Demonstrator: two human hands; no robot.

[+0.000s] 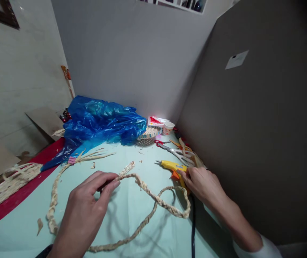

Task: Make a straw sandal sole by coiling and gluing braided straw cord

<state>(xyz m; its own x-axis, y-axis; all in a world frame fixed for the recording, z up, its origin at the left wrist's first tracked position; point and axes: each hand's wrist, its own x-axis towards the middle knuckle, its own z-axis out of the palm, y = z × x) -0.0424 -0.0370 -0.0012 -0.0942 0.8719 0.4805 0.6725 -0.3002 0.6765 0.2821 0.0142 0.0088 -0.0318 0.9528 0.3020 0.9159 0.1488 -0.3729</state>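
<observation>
My left hand (90, 206) pinches a braided straw-coloured cord (161, 202) near its end, between thumb and fingers. From there the cord loops out to the right and curves back beneath my left forearm. At the right, my right hand (200, 181) closes around the handle of a yellow glue gun (173, 165) with an orange trigger, its nozzle pointing left. A black cable hangs down below it. On the far left lies another stretch of braid, where a pink clip (72, 160) grips loose fibre strands (94, 156).
Behind my hands sit a crumpled blue plastic bag (102, 120), a woven basket (145, 140) and a paper cup (168, 128). Scissors (178, 154) lie beyond the glue gun. A bundle of braids (13, 184) rests at the left. Grey panels (250, 125) rise behind and to the right.
</observation>
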